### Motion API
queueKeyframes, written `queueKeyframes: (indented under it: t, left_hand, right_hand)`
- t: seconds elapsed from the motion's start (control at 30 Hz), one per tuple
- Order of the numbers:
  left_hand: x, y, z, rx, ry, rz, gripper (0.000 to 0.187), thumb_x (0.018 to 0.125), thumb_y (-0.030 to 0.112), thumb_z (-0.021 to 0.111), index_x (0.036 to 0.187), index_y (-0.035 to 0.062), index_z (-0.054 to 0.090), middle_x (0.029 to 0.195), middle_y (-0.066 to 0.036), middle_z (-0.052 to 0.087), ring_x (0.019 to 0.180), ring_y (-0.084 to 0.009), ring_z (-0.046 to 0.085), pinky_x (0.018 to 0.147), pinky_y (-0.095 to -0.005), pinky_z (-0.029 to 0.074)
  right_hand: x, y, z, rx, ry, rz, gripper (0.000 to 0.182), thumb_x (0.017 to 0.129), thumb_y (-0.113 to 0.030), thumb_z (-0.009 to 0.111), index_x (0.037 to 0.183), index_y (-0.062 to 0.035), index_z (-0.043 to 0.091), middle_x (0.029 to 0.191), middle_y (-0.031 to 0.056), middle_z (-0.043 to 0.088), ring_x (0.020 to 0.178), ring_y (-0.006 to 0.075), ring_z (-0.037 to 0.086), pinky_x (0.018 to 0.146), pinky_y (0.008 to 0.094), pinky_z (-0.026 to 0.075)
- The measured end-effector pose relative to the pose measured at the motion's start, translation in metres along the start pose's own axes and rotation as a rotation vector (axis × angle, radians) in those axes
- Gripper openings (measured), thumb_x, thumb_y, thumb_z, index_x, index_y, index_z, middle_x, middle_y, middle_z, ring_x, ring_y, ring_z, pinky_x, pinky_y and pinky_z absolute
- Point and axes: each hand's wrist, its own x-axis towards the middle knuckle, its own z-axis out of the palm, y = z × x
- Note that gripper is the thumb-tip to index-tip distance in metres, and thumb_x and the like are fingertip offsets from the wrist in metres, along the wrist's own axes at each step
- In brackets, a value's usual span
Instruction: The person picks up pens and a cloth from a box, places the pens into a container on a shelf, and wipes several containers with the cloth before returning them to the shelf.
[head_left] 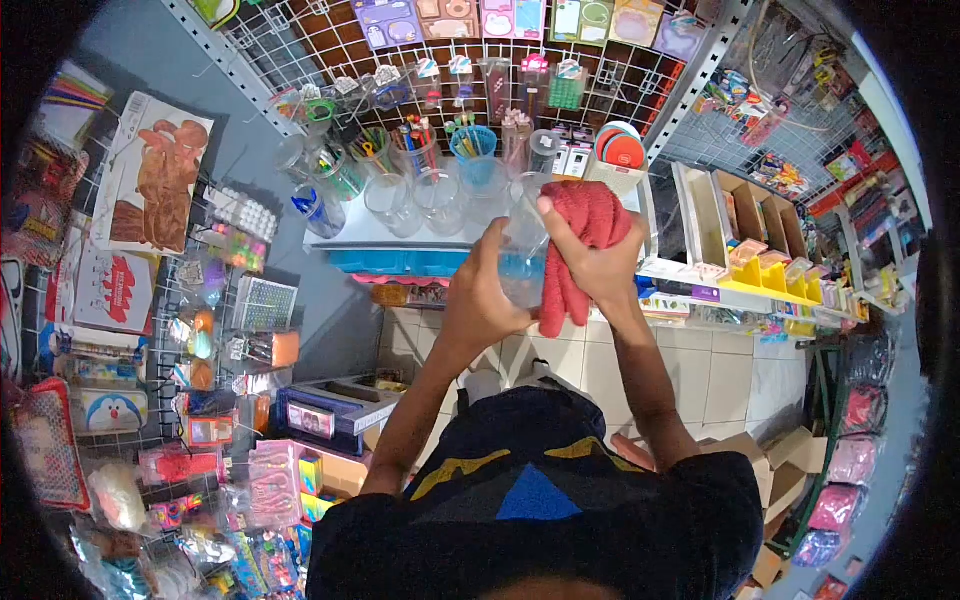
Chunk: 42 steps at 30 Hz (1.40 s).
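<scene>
Between my two hands is a clear plastic jar (521, 262), held up in front of the white shelf. My left hand (484, 293) is curved round the jar's left side, thumb toward its lower end. A red cloth (588, 215) hangs in folds from my right hand (601, 262), which grips it against the jar's right side. Part of the jar is hidden behind the cloth. Just beyond stand clear jars (437, 203) on the shelf, with no pens showing in them.
The white shelf (370, 232) carries several cups of pens and a blue basket (474, 160). Drawers and a yellow tray (778, 281) are at the right. Packaged goods hang on the left wall rack, near a dark box (335, 410). Cardboard boxes (790, 465) stand low at the right.
</scene>
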Motion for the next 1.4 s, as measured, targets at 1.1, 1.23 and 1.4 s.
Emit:
queueKeyframes:
  t: [1.1,1.23,1.4]
  left_hand:
    - [-0.011,0.000,-0.008,-0.112,-0.014,0.017,0.110,0.050,0.032,0.089,0.135,-0.0019,0.027,0.119,-0.026,0.054,0.107,-0.0398,0.057,0.091,-0.0426,0.045]
    - [-0.007,0.001,-0.025,-0.162,-0.145,-0.039,0.118,0.046,0.035,0.091,0.137,-0.0014,0.025,0.123,-0.024,0.054,0.111,-0.0366,0.056,0.094,-0.0419,0.044]
    - [-0.012,-0.020,-0.026,-0.404,-0.201,0.058,0.126,0.041,0.036,0.092,0.140,-0.0008,0.022,0.130,-0.021,0.050,0.121,-0.0316,0.049,0.099,-0.0421,0.040]
  right_hand:
    - [0.006,-0.051,-0.005,-0.054,-0.277,-0.177,0.021,0.071,-0.011,0.079,0.083,-0.0002,0.066,0.077,0.0075,0.068,0.065,0.0134,0.065,0.067,0.0259,0.051]
    - [0.007,-0.051,-0.004,-0.041,-0.328,-0.327,0.023,0.068,-0.011,0.080,0.083,-0.0008,0.067,0.077,0.0080,0.069,0.066,0.0161,0.066,0.067,0.0265,0.051]
    - [0.012,-0.067,0.000,-0.064,-0.342,-0.511,0.026,0.062,-0.016,0.083,0.078,-0.0034,0.068,0.070,0.0075,0.067,0.055,0.0192,0.063,0.054,0.0281,0.049]
